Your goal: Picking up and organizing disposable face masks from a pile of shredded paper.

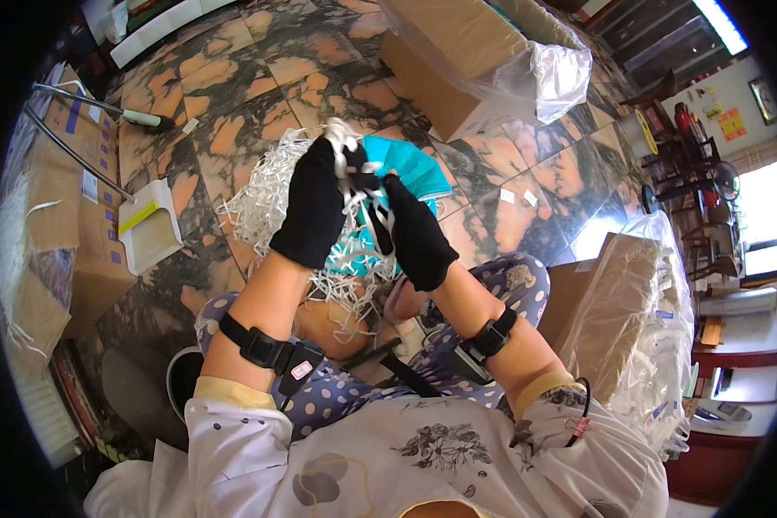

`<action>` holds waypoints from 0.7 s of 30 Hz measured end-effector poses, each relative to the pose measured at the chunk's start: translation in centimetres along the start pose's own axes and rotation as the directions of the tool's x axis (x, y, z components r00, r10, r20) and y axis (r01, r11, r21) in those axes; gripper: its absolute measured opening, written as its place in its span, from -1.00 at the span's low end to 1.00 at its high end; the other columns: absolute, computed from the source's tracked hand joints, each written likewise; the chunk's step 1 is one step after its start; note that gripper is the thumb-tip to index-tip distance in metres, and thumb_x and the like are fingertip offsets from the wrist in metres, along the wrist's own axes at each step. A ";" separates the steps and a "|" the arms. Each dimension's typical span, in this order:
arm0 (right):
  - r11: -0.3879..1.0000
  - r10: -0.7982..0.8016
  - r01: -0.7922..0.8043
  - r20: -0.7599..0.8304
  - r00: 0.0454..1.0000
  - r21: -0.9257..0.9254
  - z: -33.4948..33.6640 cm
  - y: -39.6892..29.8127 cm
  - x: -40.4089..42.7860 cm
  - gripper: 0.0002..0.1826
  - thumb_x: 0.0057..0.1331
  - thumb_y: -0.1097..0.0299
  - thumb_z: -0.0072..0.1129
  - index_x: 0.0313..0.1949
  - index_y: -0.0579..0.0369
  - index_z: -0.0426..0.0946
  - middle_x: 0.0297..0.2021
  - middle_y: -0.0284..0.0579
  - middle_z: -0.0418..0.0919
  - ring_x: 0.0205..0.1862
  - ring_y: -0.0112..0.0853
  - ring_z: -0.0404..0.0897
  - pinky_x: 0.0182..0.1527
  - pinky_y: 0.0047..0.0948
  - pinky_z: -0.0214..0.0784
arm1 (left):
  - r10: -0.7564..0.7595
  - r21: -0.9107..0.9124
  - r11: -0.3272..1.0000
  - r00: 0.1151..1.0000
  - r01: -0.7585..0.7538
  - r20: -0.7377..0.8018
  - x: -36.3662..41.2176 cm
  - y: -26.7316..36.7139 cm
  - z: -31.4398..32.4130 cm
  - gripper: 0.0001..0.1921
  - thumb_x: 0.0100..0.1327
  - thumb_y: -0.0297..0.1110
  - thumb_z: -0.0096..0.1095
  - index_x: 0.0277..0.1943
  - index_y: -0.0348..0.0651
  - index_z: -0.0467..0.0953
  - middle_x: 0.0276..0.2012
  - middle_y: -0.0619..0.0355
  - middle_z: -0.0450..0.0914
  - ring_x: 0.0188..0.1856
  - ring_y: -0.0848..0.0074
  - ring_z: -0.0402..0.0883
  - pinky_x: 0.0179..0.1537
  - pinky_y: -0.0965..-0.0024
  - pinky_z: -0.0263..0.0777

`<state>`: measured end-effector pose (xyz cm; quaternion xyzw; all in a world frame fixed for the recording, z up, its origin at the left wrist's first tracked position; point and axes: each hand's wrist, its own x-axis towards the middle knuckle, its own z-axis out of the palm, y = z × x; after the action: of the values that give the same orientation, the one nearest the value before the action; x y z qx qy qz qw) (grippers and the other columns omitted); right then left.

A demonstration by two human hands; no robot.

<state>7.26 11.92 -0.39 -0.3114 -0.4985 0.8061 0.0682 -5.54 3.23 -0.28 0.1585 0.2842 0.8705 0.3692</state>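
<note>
My left hand (312, 204) wears a black glove and grips a bunch of thin white straps (342, 133), whose looped ends stick up above the fingers. Close beside it, my right hand (419, 233), gloved in black too, has its fingers closed at the strap strands. What exactly lies between those fingertips is partly hidden. Behind and below both hands spreads turquoise sheet material (406, 167) with a pale edge. A tangled heap of white strips (265, 191) lies to the left, and more strands hang beneath the hands.
On the left stand a cardboard box (97, 213) and a long-handled white dustpan (155, 226). A plastic-lined carton (453, 58) is at the upper right. Another carton with a plastic liner (612, 311) stands by my right side. Small white scraps (507, 195) dot the marbled tile floor (233, 116).
</note>
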 end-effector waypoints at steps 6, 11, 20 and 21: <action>0.778 -0.416 0.433 0.143 0.898 -0.456 1.6 2.9 -3.3 -0.63 0.47 0.21 0.14 0.16 0.09 0.40 -0.30 -0.25 0.56 -0.31 -0.47 0.57 -0.29 -0.40 0.43 | -0.083 -0.070 0.996 0.936 0.063 -0.343 2.1 3.1 -3.2 -0.70 0.49 -0.03 -0.02 -0.34 0.02 0.34 -0.57 0.34 0.32 -0.58 0.64 0.30 -0.57 0.48 0.15; 0.914 -0.332 0.320 -0.009 0.943 -0.250 1.3 0.9 -6.6 -0.60 0.44 0.11 0.20 0.12 0.06 0.44 -0.28 -0.27 0.55 -0.32 -0.54 0.54 -0.25 -0.45 0.45 | -0.019 0.128 0.989 0.918 0.076 -0.397 2.1 2.7 -2.9 -0.76 0.50 -0.13 -0.01 -0.31 0.01 0.35 -0.58 0.33 0.31 -0.59 0.64 0.32 -0.60 0.49 0.15; 0.997 -0.072 0.072 -0.005 0.997 -0.014 -0.8 -3.6 -8.0 -0.61 0.48 -0.07 0.04 -0.22 0.02 0.48 -0.49 -0.28 0.52 -0.48 -0.46 0.54 -0.33 -0.43 0.39 | 0.365 0.982 -0.070 0.912 -0.177 0.190 2.2 0.4 -2.2 -0.67 0.32 -0.14 0.28 -0.09 -0.27 0.57 -0.28 -0.07 0.70 -0.30 0.13 0.71 -0.31 0.19 0.52; 0.958 -0.201 0.201 0.022 0.979 -0.206 -1.1 -3.2 -8.9 -0.64 0.48 -0.03 0.06 -0.14 0.03 0.49 -0.38 -0.26 0.54 -0.37 -0.46 0.56 -0.25 -0.42 0.40 | 0.342 0.941 -0.199 0.881 -0.272 0.327 2.1 0.4 -2.7 -0.67 0.29 -0.15 0.30 -0.05 -0.25 0.58 -0.24 -0.06 0.70 -0.25 0.10 0.71 -0.27 0.17 0.54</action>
<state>14.36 10.55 5.82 -0.2640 -0.6087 0.7390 0.1167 -8.48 3.54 -2.03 0.4202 0.7901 0.4347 -0.1011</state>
